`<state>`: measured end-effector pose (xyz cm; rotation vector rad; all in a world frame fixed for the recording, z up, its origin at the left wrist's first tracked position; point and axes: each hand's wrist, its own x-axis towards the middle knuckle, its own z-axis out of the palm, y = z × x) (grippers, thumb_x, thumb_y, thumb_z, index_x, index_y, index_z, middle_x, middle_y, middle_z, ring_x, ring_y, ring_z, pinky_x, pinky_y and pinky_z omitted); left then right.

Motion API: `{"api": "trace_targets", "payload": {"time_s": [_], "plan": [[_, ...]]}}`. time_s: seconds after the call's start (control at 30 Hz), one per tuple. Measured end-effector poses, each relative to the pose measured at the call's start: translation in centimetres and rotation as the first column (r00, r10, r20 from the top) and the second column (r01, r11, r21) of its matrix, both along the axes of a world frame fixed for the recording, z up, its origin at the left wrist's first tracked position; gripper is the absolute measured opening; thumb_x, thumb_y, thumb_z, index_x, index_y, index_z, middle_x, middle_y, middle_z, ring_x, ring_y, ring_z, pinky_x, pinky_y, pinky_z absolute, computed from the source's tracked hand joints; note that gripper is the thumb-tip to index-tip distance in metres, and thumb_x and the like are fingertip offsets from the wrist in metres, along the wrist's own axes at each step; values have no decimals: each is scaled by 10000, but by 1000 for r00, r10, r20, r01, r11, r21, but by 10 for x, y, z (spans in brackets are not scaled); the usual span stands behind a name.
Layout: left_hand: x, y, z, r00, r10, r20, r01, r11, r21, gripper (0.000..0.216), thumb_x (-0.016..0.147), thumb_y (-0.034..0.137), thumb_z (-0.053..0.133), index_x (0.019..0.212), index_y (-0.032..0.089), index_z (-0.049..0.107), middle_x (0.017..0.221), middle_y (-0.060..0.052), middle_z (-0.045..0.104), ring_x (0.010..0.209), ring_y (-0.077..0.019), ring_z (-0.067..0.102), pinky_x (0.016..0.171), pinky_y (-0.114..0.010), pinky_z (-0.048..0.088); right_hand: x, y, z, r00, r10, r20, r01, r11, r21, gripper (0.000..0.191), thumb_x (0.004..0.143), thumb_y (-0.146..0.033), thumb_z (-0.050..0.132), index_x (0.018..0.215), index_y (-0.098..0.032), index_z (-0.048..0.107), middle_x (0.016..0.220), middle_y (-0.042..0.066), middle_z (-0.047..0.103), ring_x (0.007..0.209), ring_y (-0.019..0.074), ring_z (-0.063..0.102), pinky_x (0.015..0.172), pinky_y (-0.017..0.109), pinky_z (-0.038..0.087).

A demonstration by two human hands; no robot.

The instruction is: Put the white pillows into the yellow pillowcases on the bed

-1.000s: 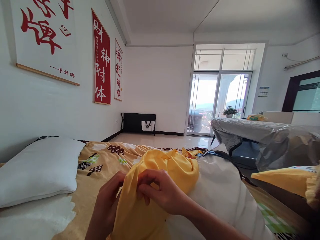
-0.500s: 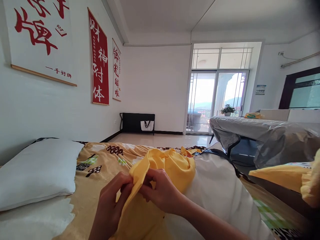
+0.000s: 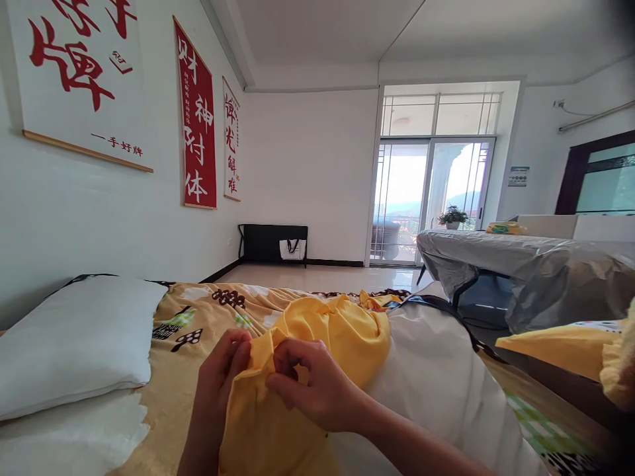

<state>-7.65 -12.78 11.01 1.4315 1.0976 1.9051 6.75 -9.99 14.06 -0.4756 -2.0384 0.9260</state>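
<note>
My left hand and my right hand both pinch the edge of a yellow pillowcase low in the middle of the view. The yellow cloth is bunched over the near end of a white pillow that lies on the bed to the right of my hands. My right forearm rests across this pillow. The fingers of both hands are closed on the fabric's rim, close together.
A second white pillow lies at the left on the patterned yellow bedsheet. A plastic-covered table stands at the right, with more yellow cloth near it. Hanging scrolls line the left wall; a glass door is at the back.
My hands have shifted slightly down along the pillowcase edge and drawn closer together, and the yellow fabric is bunched differently. The pillows have stayed in place.
</note>
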Motion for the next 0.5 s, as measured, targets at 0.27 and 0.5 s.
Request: {"api": "trace_targets", "payload": {"time_s": [0.27,0.5], "plan": [[3,-4,0,983,185,-15,-182,977,108,233,624,371,741,724,209,608,646,38,545,612,-135,478,560,-220,400,-2,3,-3,1000,-18,-16,17,1000,-26,210,756,-230,634,658,-198,451,546,-68,450,504,71,415,509,216,330],[-4,-21,0,993,-111,-32,113,991,72,357,780,525,584,770,183,687,707,-37,627,697,-198,557,635,-272,471,-1,0,0,999,-36,-7,35,999,-27,200,764,-245,627,663,-198,461,546,-65,465,504,79,442,503,219,337]]}}
